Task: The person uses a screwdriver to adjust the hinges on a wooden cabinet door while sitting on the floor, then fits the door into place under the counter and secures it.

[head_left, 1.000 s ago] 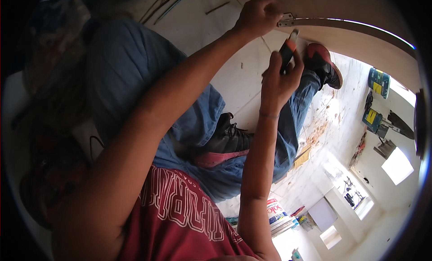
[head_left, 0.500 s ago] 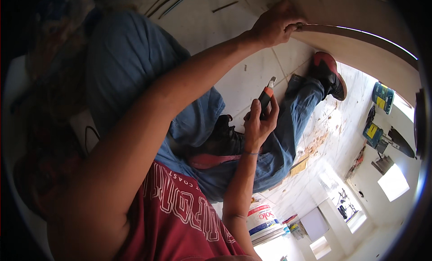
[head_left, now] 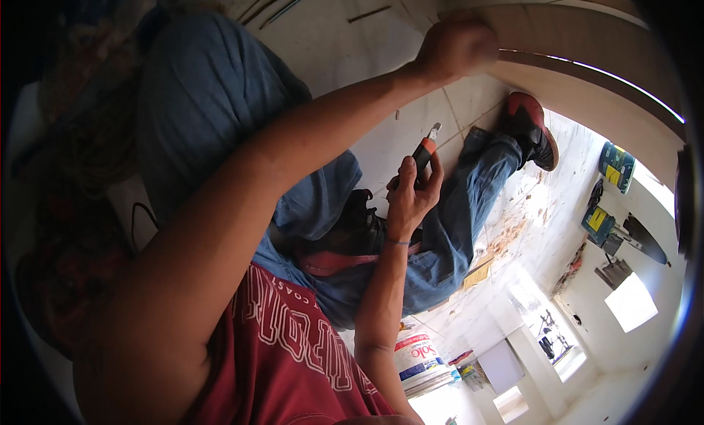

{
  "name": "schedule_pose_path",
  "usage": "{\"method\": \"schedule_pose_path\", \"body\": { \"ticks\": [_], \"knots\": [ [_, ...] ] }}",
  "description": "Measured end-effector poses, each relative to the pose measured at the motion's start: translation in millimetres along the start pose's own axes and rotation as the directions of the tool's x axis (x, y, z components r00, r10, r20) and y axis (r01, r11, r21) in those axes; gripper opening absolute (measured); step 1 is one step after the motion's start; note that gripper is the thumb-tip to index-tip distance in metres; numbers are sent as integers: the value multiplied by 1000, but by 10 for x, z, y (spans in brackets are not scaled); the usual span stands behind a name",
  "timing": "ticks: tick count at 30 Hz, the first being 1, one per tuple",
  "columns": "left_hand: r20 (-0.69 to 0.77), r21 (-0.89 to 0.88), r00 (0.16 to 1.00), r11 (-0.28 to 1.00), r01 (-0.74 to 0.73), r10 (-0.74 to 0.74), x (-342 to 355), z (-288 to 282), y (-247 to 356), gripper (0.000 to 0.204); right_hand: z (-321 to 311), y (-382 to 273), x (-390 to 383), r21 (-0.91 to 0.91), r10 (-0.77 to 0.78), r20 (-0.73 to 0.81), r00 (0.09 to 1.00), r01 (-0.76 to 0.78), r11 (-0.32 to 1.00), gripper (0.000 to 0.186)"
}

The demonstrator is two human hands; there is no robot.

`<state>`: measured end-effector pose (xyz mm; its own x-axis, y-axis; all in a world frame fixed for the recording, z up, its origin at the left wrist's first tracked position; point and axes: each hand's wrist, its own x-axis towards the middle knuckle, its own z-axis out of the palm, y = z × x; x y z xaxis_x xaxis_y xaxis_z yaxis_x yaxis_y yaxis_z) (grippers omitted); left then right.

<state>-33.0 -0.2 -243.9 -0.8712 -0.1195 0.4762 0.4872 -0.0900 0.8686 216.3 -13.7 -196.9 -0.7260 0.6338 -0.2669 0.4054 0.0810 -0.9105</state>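
Observation:
My left hand is at the near end of a long wooden panel, by the dark slot along its edge. Its fingers look curled into a fist but are smeared by motion, so what they hold, if anything, cannot be made out. Lower down, my right hand is closed around a utility knife with a black and orange handle. The short metal blade points up and slightly right, apart from the panel. This hand hovers between my bent legs, over a dark shoe.
My jeans-clad legs rest on the tiled floor. Thin rods lie beyond my left knee. A white bucket stands at lower right. Green power-tool batteries, tools and reddish debris lie on the right.
My left hand has shifted slightly down and is now blurred beside the panel's end. The right hand, still holding the utility knife, sits a little further left in view.

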Motion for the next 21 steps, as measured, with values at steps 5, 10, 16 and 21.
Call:
{"method": "schedule_pose_path", "body": {
  "ticks": [5,10,16,21],
  "knots": [
    [-99,-12,981,986,168,-168,-73,113,158,9,10,12,12,3,-3,11,1000,3,1000,45],
    [-191,-5,925,943,334,-329,-89,181,277,12,1,57,22,-11,-28,8,1000,28,1000,45],
    [-146,67,939,944,324,-312,-75,177,234,7,20,51,25,-1,-4,17,1000,4,1000,44],
    [56,-73,985,984,165,-162,-20,48,-4,11,128,33,9,59,-46,-2,999,46,997,43]
  ]
}}
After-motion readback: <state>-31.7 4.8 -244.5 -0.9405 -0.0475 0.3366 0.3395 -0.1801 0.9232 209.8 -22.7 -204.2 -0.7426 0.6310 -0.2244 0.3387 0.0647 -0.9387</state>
